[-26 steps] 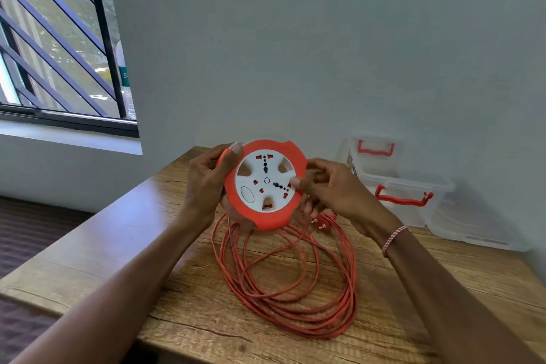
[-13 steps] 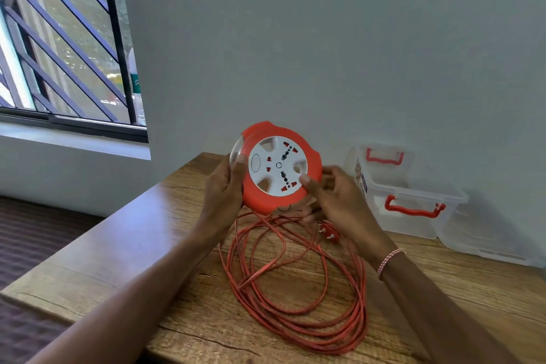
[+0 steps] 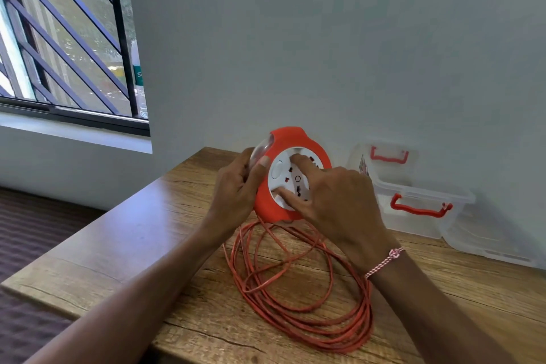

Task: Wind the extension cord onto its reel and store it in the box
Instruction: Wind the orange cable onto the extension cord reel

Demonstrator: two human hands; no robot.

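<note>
**Winding about to start, cord loose on table**

Reel (image 3: 291,174) in orange with a white socket face is held upright above the wooden table (image 3: 124,248), near the far wall. The left hand (image 3: 236,189) is closed around its left rim, thumb across the front edge. The right hand (image 3: 334,201) lies spread over the white face, with 2 fingertips (image 3: 295,158) pressed on the disc, not gripping anything else.

Almost all of the orange extension cord (image 3: 298,292) lies in loose overlapping loops on the table below the reel, rising to it at the bottom edge. Little or none appears wound on, so the winding step looks barely begun. The clear box (image 3: 419,207) with red handles stands open on the table to the right, against the wall, well apart from the loops.

Next, by my reading, the right hand must turn the white disc while the left keeps the housing steady, so the cord feeds in evenly. Crossed loops could snag at the entry, so some slack may need freeing first.
</note>
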